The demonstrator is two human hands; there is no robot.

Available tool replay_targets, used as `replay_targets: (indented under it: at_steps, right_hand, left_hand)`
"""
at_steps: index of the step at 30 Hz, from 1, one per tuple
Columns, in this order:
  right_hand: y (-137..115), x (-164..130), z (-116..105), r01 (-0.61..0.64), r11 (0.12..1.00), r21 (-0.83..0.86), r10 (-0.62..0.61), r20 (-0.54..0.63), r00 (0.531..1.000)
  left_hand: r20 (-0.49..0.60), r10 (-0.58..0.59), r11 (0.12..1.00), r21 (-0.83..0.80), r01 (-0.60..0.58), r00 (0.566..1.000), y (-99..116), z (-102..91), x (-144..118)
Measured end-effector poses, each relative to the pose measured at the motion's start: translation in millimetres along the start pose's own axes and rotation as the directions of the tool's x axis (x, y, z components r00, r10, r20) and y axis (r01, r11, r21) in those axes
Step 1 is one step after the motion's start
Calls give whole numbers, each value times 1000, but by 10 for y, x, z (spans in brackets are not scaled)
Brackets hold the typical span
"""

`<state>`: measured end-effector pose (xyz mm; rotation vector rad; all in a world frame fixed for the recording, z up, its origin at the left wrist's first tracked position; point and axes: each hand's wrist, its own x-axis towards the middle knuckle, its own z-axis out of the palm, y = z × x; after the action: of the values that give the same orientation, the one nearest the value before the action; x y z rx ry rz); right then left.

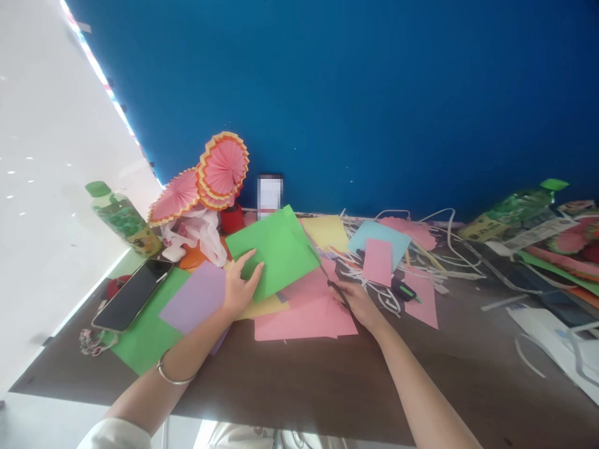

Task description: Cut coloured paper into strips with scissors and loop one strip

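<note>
Left hand [239,287] just left of frame centre, fingers spread narrow, pressing the lower-left corner of a green paper sheet [276,249], thumb on top. Green sheet tilted, lying over pink paper sheets [304,315] and a yellow sheet at centre. Right hand [358,302] right of centre, fingers closed round the handles of dark scissors [333,285], blades pointing up-left toward the green sheet's right edge; touching or not, cannot tell. Purple sheet [196,299] just beside the left wrist, silver bangle [173,374] lower left. Phone [132,294] at left on another green sheet. Pink paper fans [213,174] upper left of centre, green-capped bottle [122,218] beside them. Brown table [304,386] across the lower frame, blue wall behind.
</note>
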<state>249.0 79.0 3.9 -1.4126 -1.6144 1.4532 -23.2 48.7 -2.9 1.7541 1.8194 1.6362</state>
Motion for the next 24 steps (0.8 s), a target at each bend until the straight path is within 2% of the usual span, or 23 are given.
replay_targets:
  at_steps: [19,24]
  right_hand:
    - [-98,-46,-26,54,994,-98,-54,8,999]
    - [-92,-35,-32,33,992,-119,-32,13,999]
  left_hand:
    - [13,-19,999,29,19,1000,-8,-7,-10]
    - [4,2,999,36,-3,1000,4,-12,-5]
